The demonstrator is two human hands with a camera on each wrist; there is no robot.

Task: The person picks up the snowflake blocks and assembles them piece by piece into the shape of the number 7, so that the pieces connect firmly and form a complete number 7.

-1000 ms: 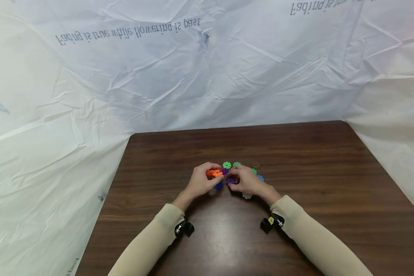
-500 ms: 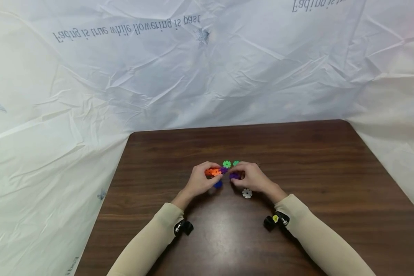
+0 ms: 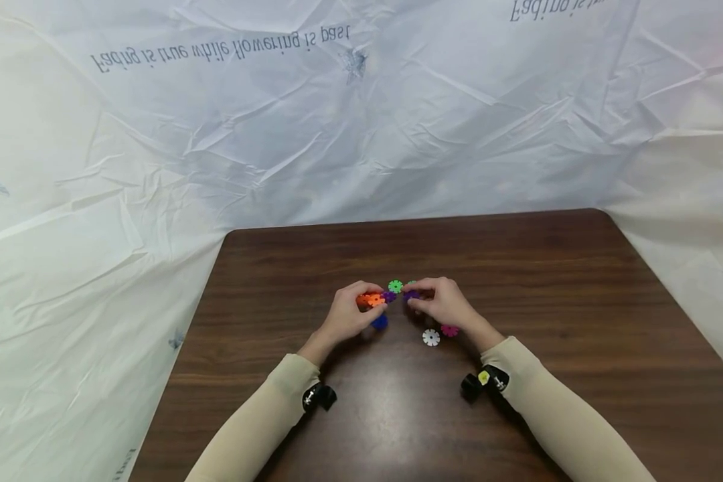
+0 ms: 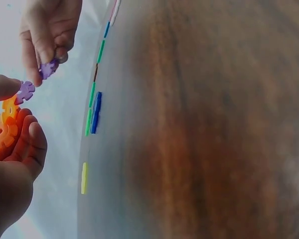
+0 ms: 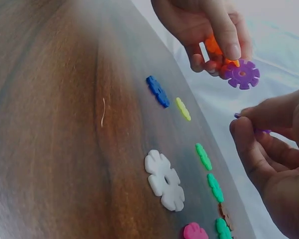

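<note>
My left hand (image 3: 346, 314) holds a small cluster of orange notched plastic discs (image 4: 2, 133), flower-shaped building pieces. A purple disc (image 5: 242, 74) sticks out from the cluster at the fingertips, slotted onto an orange piece. Opposite it, my right hand (image 3: 448, 304) pinches a second purple disc (image 4: 48, 68) between thumb and fingers, mostly covered by them in the right wrist view. A gap separates the two purple pieces. Both hands are raised above the tabletop in the wrist views.
Loose discs lie on the brown wooden table (image 3: 289, 268): a blue one (image 5: 157, 91), a yellow one (image 5: 183, 108), a white one (image 3: 431, 337), a pink one (image 3: 449, 331), a brown one (image 5: 225, 216) and several green ones (image 3: 395, 286). Printed white sheeting (image 3: 361, 134) hangs behind.
My right hand has drawn away from the left hand, rightward and slightly farther forward, keeping the purple disc pinched. The pink disc has come into sight below it. My left hand is nearly still.
</note>
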